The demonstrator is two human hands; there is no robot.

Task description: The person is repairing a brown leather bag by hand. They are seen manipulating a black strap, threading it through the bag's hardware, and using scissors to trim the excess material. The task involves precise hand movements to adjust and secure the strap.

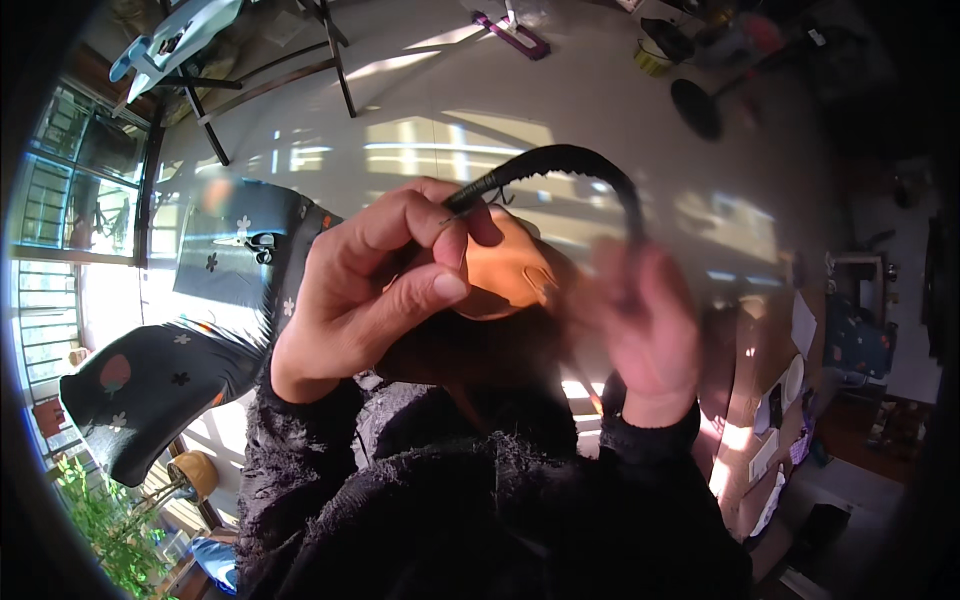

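My left hand (385, 280) pinches one end of a curved black band (570, 158), thumb and fingers pressed together. That end is wound with a dark, ridged wrap, and the band's inner edge looks jagged. It arches up and over to the right, its far end running down to my right hand (650, 340). Motion smears the right fingers, so their grip is unclear. Beneath the arch, behind my left fingertips, is a smooth orange thing (505, 265) with a small loop-like mark on its side. A dark shape below it, over my lap, is hard to make out.
At left is a seat with dark patterned covers (165, 370), a pair of scissors (262, 246) lying on it. A cardboard-brown surface (745, 400) with papers stands at right. Farther off are a folding-legged table (190, 45), a round-based black stand (697, 108) and a leafy plant (115, 520).
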